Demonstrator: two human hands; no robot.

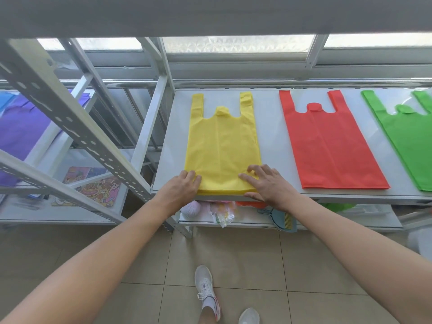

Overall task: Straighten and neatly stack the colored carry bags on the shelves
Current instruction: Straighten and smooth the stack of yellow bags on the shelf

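Observation:
A stack of yellow carry bags [222, 146] lies flat on the white shelf [273, 146], handles pointing toward the window. My left hand [182, 188] holds the stack's near left corner, fingers curled over its edge. My right hand [266, 183] rests on the near right corner with fingers spread flat and the thumb along the shelf's front edge. To the right lie a stack of red bags [327, 146] and a stack of green bags [411, 141], the green one cut off by the frame edge.
A neighbouring metal rack [70, 127] at left holds purple bags [21, 129] and a cartoon-printed sheet [93, 185]. The lower shelf carries a yarn ball [190, 206], small packets and a blue dustpan [282, 218]. An upper shelf edge [210, 17] overhangs. Tiled floor below.

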